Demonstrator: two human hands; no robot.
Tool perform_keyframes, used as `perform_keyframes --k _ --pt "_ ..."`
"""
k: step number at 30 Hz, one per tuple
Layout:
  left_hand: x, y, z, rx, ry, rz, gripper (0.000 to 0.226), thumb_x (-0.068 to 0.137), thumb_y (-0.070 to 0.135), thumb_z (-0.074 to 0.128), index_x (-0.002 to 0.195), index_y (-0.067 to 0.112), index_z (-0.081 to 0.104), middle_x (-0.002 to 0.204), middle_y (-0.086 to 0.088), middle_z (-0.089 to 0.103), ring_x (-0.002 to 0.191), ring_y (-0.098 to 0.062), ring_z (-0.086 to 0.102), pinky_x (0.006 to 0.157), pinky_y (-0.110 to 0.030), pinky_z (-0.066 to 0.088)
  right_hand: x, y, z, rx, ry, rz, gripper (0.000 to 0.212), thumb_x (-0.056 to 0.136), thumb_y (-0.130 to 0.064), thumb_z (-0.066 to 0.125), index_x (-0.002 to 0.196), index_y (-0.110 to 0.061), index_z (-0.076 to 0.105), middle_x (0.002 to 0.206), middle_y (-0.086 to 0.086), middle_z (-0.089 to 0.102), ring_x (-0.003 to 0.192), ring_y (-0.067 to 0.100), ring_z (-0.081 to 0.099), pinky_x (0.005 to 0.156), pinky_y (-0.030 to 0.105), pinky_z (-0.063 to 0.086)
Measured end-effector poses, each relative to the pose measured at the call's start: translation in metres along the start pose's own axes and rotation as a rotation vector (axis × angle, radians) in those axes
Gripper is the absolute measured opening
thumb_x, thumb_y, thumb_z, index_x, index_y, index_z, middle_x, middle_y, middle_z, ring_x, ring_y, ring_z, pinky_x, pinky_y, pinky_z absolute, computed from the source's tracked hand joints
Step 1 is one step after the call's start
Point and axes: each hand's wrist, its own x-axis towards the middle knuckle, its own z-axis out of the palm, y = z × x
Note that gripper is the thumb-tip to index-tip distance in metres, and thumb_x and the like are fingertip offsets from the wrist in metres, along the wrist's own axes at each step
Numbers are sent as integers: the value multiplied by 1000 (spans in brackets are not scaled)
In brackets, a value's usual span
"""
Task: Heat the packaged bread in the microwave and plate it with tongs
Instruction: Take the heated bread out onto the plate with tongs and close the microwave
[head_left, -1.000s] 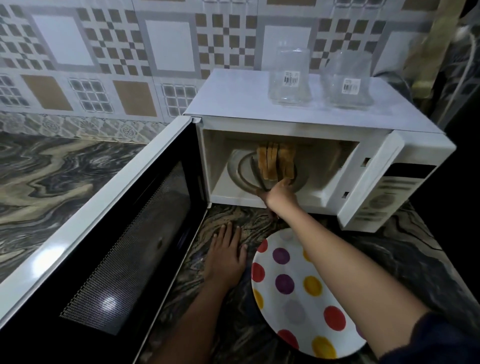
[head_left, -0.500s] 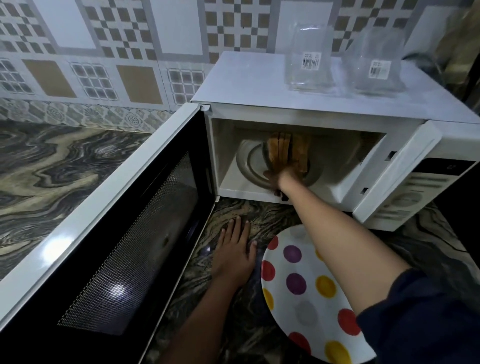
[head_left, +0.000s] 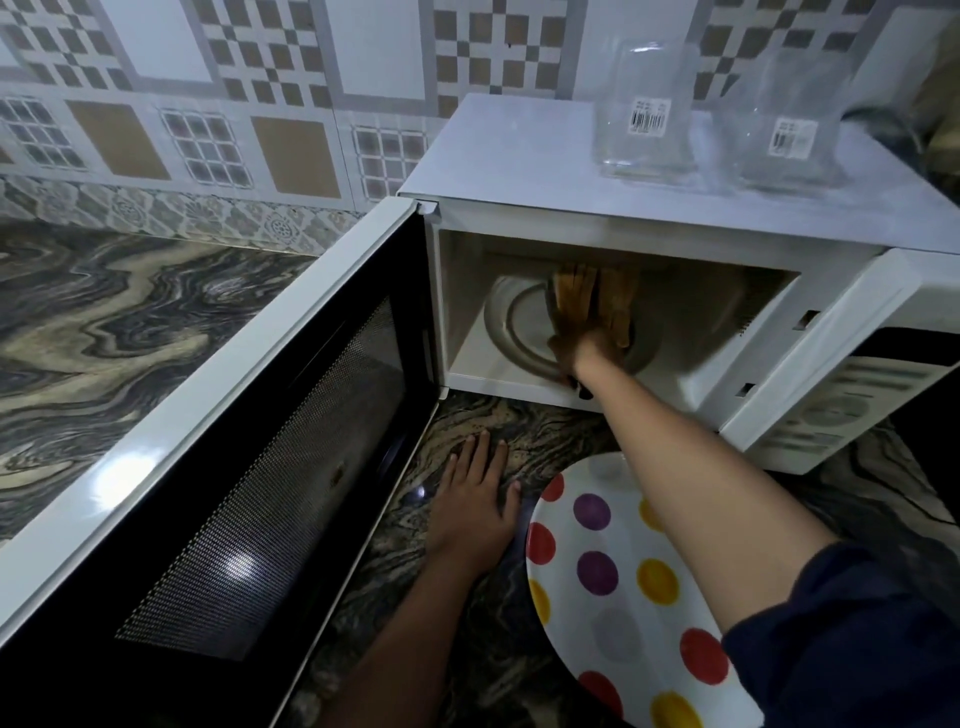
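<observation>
Reaching deeper than before, the right hand (head_left: 574, 349) is at the bread (head_left: 592, 299) standing on the microwave turntable (head_left: 511, 332), its grip too blurred to tell, the left hand (head_left: 475, 512) lies flat and open on the worktop (head_left: 519, 415), and I think a gentle squeeze keeps slices together.

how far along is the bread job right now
Done: the microwave door is open and the bread stands on the turntable; whether it is heated cannot be seen. In hand: the right hand is inside at the bread, gripping what looks like tongs; the left hand rests flat on the counter. Left: lifting the slices out onto the spotted plate, which shows none.
</observation>
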Motion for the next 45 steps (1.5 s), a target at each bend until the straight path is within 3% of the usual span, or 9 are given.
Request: perform_keyframes --k 3,8,13,17,22,29,36,39,45 --pt "0 0 1 -9 1 -14 72 84 54 2 150 25 14 160 2 6 147 -11 -1 113 -23 -9 -9 3 -6 -71 67 -64 61 93 -30 55 145 -15 27 144 8 41 126 29 46 97 30 39" --pt "-1 0 0 -29 -7 -20 57 97 45 24 150 26 13 160 3 5 147 -9 -3 115 -24 -8 -17 7 -3 -2 63 -3 39 98 -31 45 128 -6 48 116 8 55 83 23 52 53 27 38" --pt "-1 0 -1 -29 -29 -3 57 98 43 26 150 24 14 160 1 6 147 -12 -1 118 -28 -4 -52 21 -21 -200 75 -121 50 92 -23 54 137 -7 38 129 15 53 99 33 63 71 37 53" --pt "-2 -3 -3 -5 -91 37 57 98 43 18 150 19 13 160 -4 6 148 -16 1 119 -31 -1 -97 47 -37 -118 86 -152 46 88 -34 58 125 -11 43 107 8 57 68 24 62 47 27 46" --pt "-32 -6 -6 56 -99 72 78 82 50 -6 151 17 9 159 -5 10 147 -19 6 119 -35 4 -145 92 -56 -145 135 -124 50 84 -45 60 117 -11 44 104 13 60 79 26 57 53 31 44" --pt "-66 -8 -6 112 -46 104 73 88 46 2 148 10 22 156 -13 22 146 -24 15 119 -39 7 -211 174 -90 -200 291 -70 62 86 -41 61 135 -9 40 124 15 58 109 34 58 80 37 51" --pt "-84 -16 -4 117 -68 133 66 93 45 8 150 12 16 158 -10 13 148 -22 6 119 -37 1 -238 224 -97 -300 307 56 61 87 -41 60 129 -3 40 116 19 60 100 35 62 67 31 43" --pt "-90 -17 -6 105 -78 146 57 99 38 19 150 13 15 159 -9 12 148 -22 5 120 -37 2 -242 232 -92 -316 287 83 60 86 -43 61 126 -3 40 115 20 59 97 37 63 69 39 49" --pt "-101 -20 -11 100 -76 174 73 86 46 2 149 11 15 158 -10 13 148 -21 6 119 -36 2 -243 228 -96 -252 248 152 76 79 -52 66 132 -9 32 117 16 58 84 35 67 64 40 56"
